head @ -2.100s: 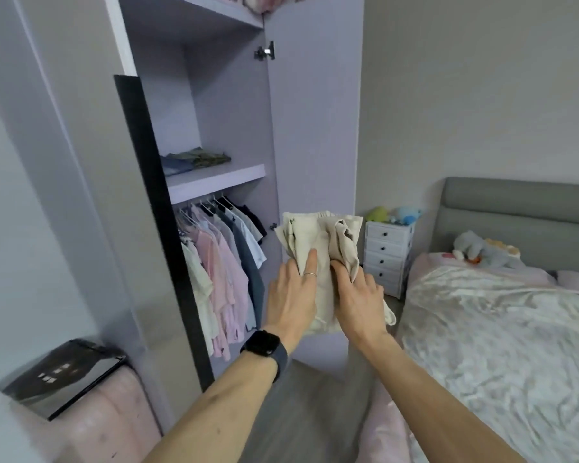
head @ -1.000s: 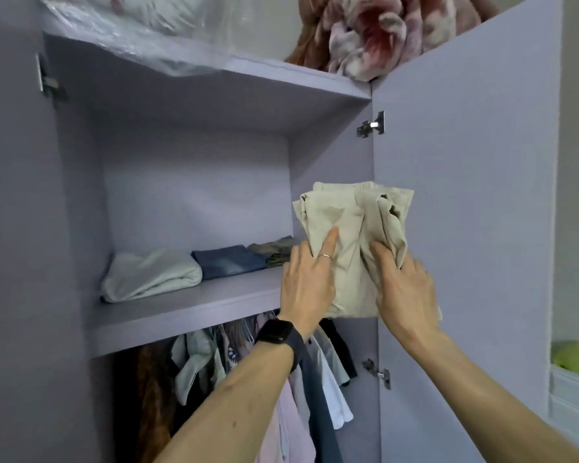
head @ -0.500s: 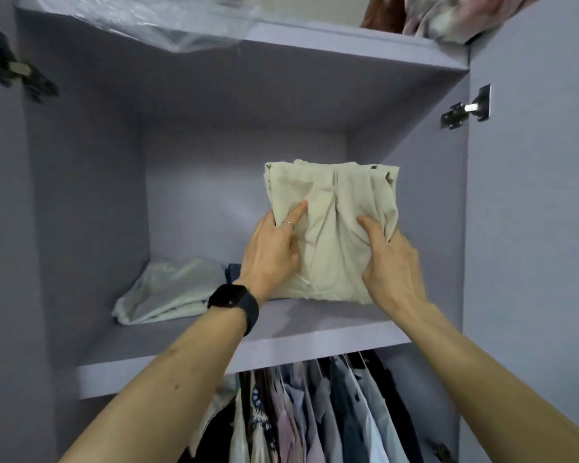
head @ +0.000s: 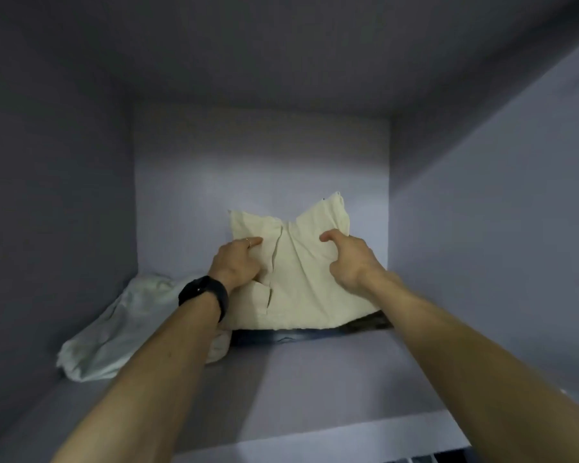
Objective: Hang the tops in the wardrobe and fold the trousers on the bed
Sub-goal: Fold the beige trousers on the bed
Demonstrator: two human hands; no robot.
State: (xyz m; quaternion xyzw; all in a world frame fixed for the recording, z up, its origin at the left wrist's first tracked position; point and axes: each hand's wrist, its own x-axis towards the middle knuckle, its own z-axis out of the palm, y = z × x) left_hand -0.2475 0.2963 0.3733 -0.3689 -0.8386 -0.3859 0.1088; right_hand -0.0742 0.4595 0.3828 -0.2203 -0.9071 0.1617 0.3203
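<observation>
Beige trousers (head: 303,285) hide most of dk clothes (head: 274,336).

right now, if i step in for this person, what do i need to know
Left grip: holds the folded trousers at their left side.
Right grip: holds their right side, thumb on top.
Trousers: over the wardrobe shelf, front edge on a dark pile, back edge raised toward the rear wall. A white garment lies to the left.
Done: these trousers are folded and brought to the shelf.
Left: lay them flat on the pile and let go. Nothing else of the job is in view, so check the rest.
</observation>
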